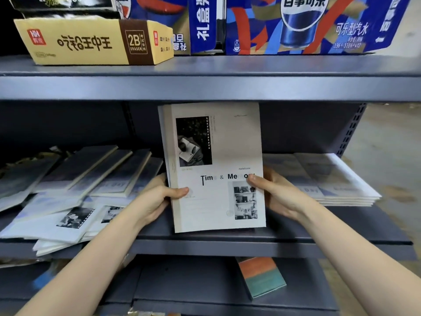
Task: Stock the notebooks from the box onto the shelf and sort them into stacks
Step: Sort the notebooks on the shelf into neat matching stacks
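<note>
Fingers [182, 192], left hand [157, 199] and right hand [276, 192], clamp upright notebooks [227, 142] between messy pile [68, 190], neat stack [330, 179].

I see notebooks [216, 165] upright on the shelf [227, 245], a pile [68, 201] to their left, a stack [330, 179] right.

A yellow cardboard carton [91, 42] with a brown band reading "2B ERASER" is sitting at eleven o'clock in the view. A black printed box [61, 5] is showing just above it, cut off by the top edge. Blue cola cartons [307, 23] with red and gold patterns are standing side by side from twelve to one o'clock, just beside the yellow carton. At six o'clock an orange-and-teal book [262, 277] is lying flat and skewed. A pale floor [387, 156] is showing at three o'clock.
</note>
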The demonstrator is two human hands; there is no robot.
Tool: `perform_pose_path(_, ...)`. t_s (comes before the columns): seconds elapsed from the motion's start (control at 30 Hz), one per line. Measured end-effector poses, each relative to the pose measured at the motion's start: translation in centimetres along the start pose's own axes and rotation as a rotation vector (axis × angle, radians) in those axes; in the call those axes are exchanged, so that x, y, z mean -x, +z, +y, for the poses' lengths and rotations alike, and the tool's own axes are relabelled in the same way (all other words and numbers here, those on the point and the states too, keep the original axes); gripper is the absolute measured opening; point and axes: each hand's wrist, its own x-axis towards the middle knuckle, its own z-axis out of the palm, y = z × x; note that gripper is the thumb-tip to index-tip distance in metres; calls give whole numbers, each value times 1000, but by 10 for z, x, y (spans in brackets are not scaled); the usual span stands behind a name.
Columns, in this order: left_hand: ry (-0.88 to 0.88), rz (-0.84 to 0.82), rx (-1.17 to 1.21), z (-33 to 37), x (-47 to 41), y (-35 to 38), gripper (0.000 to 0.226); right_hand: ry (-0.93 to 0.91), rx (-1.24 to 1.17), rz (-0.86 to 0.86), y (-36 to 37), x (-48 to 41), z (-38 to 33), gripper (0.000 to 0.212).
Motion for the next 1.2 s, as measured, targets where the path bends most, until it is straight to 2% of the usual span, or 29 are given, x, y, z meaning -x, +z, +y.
perform_pose_path(0.17,83,-17,-73,-1,-11,-1,64,-41,99,-37,-6,-5,-1,68)
perform_pose_path(0.3,156,-23,-205,-1,-15,-2,69,-61,111,-74,-12,-11,3,93)
perform_pose_path(0.43,186,-28,-313,-2,-14,-5,70,-66,104,-113,-16,-12,8,101)
perform_pose_path(0.5,179,-35,-361,-2,-14,-5,65,-71,112,-111,-15,-12,8,98)
perform_pose_path(0.57,175,-64,-381,0,-12,-5,55,-77,123,-82,-13,-13,7,86)
perform_pose_path(0.67,163,-75,-305,0,-11,-4,48,-91,160,-27,-8,-14,5,76)
perform_pose_path(0.77,167,-1,-163,0,-11,3,70,-120,121,11,-2,-14,3,86)
perform_pose_path(0.8,177,37,-110,0,-13,6,72,-125,101,46,2,-14,3,90)
perform_pose_path(0.87,203,109,-27,0,-16,16,62,-147,94,136,13,-16,6,94)
perform_pose_path(0.9,224,141,-4,0,-17,21,64,-168,122,184,18,-18,9,91)
perform_pose_path(1.0,278,245,-43,-4,-16,29,94,-266,184,319,30,-19,20,55)
perform_pose_path(1.07,321,248,-119,-6,-12,27,112,-265,214,325,31,-17,22,49)
perform_pose_path(1.13,366,214,-185,-4,-9,23,116,-262,252,302,27,-15,21,64)
perform_pose_path(1.2,406,208,-206,0,-8,23,108,-264,280,287,22,-16,19,85)
